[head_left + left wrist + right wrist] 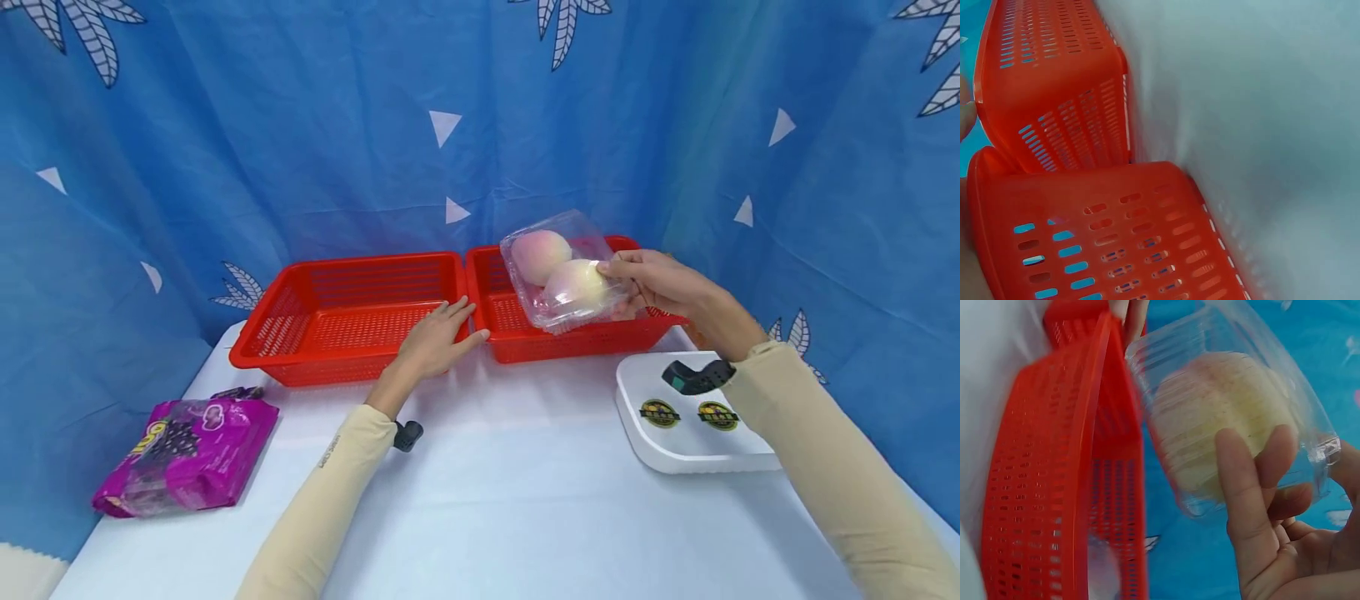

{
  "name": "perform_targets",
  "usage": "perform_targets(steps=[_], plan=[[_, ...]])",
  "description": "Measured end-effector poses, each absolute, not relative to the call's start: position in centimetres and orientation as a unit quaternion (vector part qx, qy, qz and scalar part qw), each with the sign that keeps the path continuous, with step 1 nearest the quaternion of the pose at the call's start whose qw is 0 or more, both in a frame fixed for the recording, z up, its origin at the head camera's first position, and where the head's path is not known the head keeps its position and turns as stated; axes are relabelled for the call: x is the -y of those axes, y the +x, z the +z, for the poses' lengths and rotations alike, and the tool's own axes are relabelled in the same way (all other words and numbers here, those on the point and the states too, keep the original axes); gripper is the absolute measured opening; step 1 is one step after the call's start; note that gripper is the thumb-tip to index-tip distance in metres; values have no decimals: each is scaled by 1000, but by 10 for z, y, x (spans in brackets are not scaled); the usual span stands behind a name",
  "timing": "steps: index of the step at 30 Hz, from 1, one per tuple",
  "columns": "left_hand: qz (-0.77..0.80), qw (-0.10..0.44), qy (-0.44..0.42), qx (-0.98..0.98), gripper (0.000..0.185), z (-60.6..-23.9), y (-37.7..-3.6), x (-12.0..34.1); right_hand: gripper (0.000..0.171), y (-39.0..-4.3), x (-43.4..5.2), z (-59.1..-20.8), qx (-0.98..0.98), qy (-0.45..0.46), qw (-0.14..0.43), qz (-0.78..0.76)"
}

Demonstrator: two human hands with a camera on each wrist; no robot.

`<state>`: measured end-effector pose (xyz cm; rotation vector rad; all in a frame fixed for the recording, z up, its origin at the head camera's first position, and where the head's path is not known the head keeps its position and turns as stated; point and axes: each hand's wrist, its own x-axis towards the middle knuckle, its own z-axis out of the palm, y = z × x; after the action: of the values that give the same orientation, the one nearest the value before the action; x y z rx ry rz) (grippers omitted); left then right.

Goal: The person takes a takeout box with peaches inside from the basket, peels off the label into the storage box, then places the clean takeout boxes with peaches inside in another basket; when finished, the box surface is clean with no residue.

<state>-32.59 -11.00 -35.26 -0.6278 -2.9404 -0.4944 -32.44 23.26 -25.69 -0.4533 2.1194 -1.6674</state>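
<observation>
Head cam looks down; wrist cams close (share red baskets [360,317]).

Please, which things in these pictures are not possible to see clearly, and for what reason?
- Print on the purple packet: too small in the head view.
- Floor of the right basket beneath the clear box: the box and the right hand hide it.
- Left hand in the left wrist view: cut off at the frame's edge.
- White scale: the right sleeve covers part.
</observation>
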Motion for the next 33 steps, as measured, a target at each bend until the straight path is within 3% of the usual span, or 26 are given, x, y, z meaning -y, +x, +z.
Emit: perform_targets(steps=[6, 13, 22, 33], plan=[[-155, 48, -202, 966, 76, -356, -328, 106, 26, -375, -207, -273, -780, -111, 213, -578], [-155, 50, -200, 966, 76, -358, -328, 103, 29, -406, -188, -290, -805, -60, 240, -540], [-148, 52, -203, 966, 75, -357, -327, 100, 28, -408, -175, -305, -812, 14, 267, -519], [-150, 52, -202, 966, 74, -358, -330, 101, 34, -396, -177, -294, -867, -10, 261, -424]])
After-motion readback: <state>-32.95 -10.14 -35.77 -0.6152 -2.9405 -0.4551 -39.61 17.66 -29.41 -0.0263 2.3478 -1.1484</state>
